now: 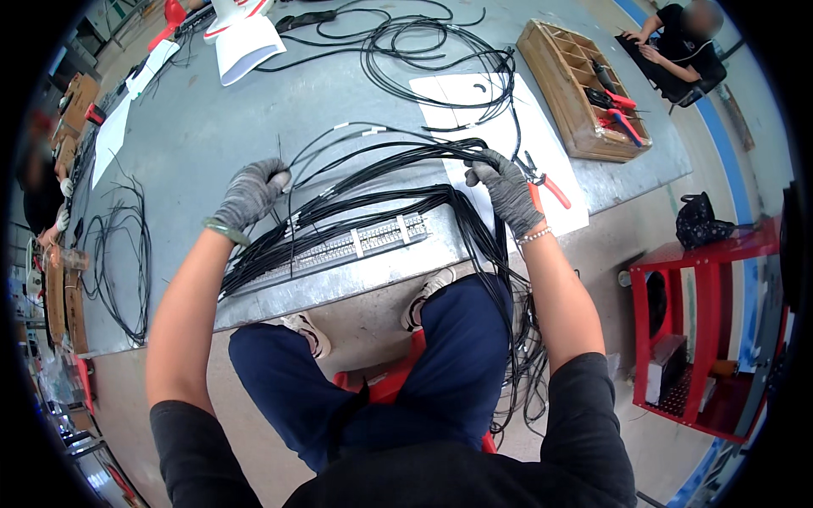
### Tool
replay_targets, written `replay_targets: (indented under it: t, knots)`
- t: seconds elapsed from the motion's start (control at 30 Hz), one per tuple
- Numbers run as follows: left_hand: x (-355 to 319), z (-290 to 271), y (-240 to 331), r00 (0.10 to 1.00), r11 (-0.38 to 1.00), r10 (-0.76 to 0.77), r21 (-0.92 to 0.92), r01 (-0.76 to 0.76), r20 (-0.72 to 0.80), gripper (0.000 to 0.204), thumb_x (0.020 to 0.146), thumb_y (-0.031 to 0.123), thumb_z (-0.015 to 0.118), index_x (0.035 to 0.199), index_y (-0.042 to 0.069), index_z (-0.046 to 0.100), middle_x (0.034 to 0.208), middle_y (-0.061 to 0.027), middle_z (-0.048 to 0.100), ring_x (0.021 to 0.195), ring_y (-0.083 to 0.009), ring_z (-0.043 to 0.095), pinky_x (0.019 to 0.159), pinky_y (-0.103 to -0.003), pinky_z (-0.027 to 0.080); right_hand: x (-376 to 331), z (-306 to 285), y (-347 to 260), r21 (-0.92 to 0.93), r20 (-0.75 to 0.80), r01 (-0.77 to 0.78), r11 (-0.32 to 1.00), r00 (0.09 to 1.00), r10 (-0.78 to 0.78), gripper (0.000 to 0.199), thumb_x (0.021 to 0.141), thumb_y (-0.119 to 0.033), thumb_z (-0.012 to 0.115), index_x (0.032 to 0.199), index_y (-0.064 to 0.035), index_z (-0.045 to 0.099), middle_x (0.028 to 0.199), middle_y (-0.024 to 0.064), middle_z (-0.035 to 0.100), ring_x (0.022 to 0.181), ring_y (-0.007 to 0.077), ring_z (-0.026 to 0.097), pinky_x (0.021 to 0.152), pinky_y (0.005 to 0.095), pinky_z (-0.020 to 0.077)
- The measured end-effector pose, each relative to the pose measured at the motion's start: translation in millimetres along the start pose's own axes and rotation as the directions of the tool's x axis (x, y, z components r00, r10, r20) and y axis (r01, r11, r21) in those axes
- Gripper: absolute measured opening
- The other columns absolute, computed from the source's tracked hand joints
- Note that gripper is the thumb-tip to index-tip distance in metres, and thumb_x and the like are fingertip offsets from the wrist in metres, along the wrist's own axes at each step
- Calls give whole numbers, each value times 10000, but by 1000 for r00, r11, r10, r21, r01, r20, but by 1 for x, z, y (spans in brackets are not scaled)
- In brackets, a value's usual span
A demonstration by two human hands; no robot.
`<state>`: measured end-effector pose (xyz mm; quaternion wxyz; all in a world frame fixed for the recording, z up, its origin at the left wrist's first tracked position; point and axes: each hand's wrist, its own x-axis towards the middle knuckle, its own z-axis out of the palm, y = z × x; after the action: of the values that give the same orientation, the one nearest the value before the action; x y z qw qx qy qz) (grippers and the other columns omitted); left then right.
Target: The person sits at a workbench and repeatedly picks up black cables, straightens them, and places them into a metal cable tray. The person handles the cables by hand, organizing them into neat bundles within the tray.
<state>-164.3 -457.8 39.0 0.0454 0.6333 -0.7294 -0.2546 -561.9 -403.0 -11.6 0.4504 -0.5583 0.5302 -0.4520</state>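
Note:
A bundle of thin black cables (381, 167) with white label sleeves arches between my hands above the table. My left hand (254, 195), in a grey glove, is closed in a pinch at the left ends of one or two of these cables. My right hand (505, 188), gloved too, is wrapped around the bundle at its right end. Below, a second group of black cables (373, 216) bends over the table's front edge and hangs beside my right leg. A metal terminal strip (364, 239) lies partly under it. Red-handled pliers (552, 188) rest just right of my right hand.
Coiled black cable (406, 59) lies at the back, partly over white paper (542, 127). A wooden tool box (542, 89) stands at the back right. More cable (118, 254) lies at left. A red cart (703, 271) stands right. People (690, 42) sit at far right and far left.

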Motion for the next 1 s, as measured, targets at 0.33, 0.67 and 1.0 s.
replay_targets:
  t: [0.33,0.67,1.0]
  knots:
    - [44,-7,23,993,987,93,137,-83,-70,335,919,303,516,1120,55,617,1012,-197,651,953,-345,615,856,-398,460,1,-14,-5,261,86,-66,963,995,45,256,910,-181,549,1052,23,609,817,87,657,815,168,637,817,285,503]
    - [52,3,13,989,989,144,17,-144,-24,339,919,311,556,1151,73,620,1027,-143,666,948,-259,614,898,-351,457,5,-21,9,513,144,-62,856,990,-14,312,851,-232,603,1004,41,604,748,98,607,819,253,638,892,432,497]
    - [16,4,21,997,955,67,292,-51,-45,535,809,461,648,1211,114,581,1038,-139,657,1027,-299,611,898,-398,460,4,-23,12,501,146,-55,864,989,-22,303,862,-190,594,1017,71,589,777,113,633,826,252,646,874,404,514]
